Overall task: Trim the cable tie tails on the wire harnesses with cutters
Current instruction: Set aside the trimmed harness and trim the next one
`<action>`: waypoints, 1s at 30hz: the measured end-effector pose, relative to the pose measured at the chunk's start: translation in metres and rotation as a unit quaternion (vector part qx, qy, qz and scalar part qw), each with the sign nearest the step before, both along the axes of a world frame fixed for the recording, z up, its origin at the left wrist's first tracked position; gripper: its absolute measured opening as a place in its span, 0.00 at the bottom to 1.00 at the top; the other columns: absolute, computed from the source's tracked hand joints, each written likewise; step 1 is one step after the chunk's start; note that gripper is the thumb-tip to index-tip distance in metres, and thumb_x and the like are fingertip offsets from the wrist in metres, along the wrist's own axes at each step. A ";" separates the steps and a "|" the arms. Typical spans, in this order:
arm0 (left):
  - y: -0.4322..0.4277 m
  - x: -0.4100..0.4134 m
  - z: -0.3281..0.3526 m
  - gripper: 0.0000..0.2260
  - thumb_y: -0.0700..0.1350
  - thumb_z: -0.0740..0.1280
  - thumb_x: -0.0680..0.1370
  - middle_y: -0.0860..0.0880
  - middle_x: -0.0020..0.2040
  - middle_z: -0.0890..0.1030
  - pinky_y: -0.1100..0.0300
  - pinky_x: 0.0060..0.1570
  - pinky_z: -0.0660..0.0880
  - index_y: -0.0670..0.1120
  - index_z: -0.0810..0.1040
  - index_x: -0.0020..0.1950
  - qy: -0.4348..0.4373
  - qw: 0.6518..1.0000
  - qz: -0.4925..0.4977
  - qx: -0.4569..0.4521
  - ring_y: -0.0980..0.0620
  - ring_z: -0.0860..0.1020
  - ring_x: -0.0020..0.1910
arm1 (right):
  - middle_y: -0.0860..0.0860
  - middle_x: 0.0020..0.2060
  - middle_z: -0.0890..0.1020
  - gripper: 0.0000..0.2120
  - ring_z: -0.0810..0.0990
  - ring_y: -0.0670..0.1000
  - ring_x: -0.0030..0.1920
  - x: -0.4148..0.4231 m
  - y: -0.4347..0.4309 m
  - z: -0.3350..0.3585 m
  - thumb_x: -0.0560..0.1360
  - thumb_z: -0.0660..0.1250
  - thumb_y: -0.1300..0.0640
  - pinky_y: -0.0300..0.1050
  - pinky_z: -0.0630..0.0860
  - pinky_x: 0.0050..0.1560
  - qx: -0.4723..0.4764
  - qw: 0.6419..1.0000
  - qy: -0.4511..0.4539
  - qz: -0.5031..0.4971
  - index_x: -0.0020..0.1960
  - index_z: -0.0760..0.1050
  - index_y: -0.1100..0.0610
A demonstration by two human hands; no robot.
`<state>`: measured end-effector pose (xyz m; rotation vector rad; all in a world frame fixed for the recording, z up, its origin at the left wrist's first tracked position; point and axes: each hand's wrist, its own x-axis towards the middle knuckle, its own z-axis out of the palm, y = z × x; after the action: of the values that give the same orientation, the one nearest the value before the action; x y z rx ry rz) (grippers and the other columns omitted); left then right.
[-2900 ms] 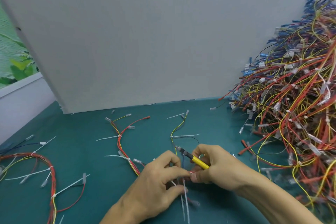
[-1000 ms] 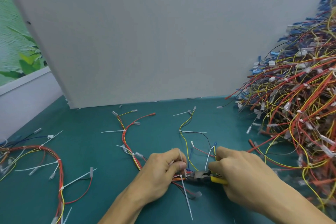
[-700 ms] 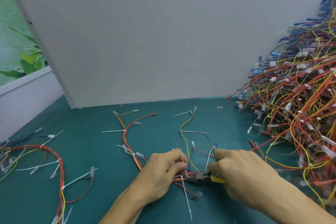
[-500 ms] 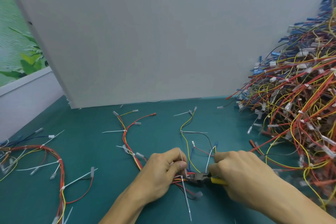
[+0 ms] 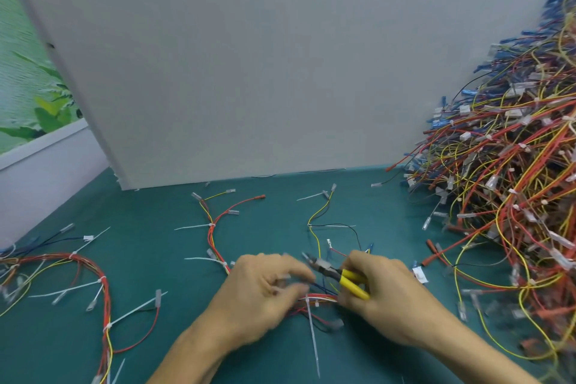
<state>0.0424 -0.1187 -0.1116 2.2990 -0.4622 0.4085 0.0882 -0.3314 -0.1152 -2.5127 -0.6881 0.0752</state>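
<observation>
Cutters (image 5: 327, 271) now lifted off harness (image 5: 324, 298); right hand (image 5: 389, 305) grip encloses them; left hand (image 5: 258, 296) grip blurred, cannot tell; blades may nick it beside uncut tail (image 5: 312, 333).

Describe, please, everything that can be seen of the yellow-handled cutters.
The cutters are small, with a dark metal head and two yellow handles, seemingly plastic-sleeved and spread slightly apart. The right hand grips the handles. The nose points up and left, towards the fingers of the left hand, above the wire harness. Blur hides whether the blades are closed.
</observation>
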 end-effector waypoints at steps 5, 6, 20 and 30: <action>0.008 -0.004 -0.007 0.16 0.38 0.73 0.69 0.57 0.36 0.79 0.68 0.40 0.68 0.55 0.81 0.53 -0.053 0.962 -0.071 0.259 0.56 0.74 0.38 | 0.44 0.32 0.74 0.09 0.71 0.44 0.36 0.006 -0.005 0.001 0.71 0.66 0.52 0.38 0.67 0.35 0.022 0.999 0.020 -0.016 0.38 0.66 0.46; 0.008 -0.003 -0.009 0.16 0.38 0.74 0.69 0.56 0.35 0.79 0.66 0.38 0.71 0.54 0.82 0.53 -0.063 0.962 -0.073 0.257 0.54 0.75 0.37 | 0.44 0.31 0.74 0.09 0.70 0.44 0.36 0.006 -0.005 0.001 0.71 0.66 0.52 0.38 0.67 0.35 0.024 0.999 0.027 -0.015 0.37 0.66 0.46; -0.006 0.004 -0.017 0.10 0.49 0.65 0.76 0.50 0.31 0.79 0.61 0.35 0.71 0.49 0.82 0.38 0.083 0.996 0.036 -0.008 0.56 0.74 0.31 | 0.50 0.37 0.78 0.05 0.73 0.47 0.39 0.007 -0.010 0.013 0.72 0.65 0.52 0.42 0.71 0.39 -0.014 0.998 0.063 0.003 0.44 0.72 0.52; 0.002 0.006 -0.015 0.11 0.48 0.67 0.78 0.53 0.28 0.67 0.63 0.30 0.60 0.44 0.78 0.39 0.147 0.986 0.034 -0.065 0.57 0.62 0.28 | 0.46 0.41 0.63 0.07 0.75 0.57 0.49 -0.008 -0.008 0.026 0.72 0.59 0.57 0.47 0.66 0.38 -0.205 0.973 -0.104 0.017 0.49 0.72 0.50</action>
<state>0.0486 -0.1166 -0.1263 2.2039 -0.2048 0.1225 0.0805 -0.3394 -0.0890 -2.9331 -0.8751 -0.0400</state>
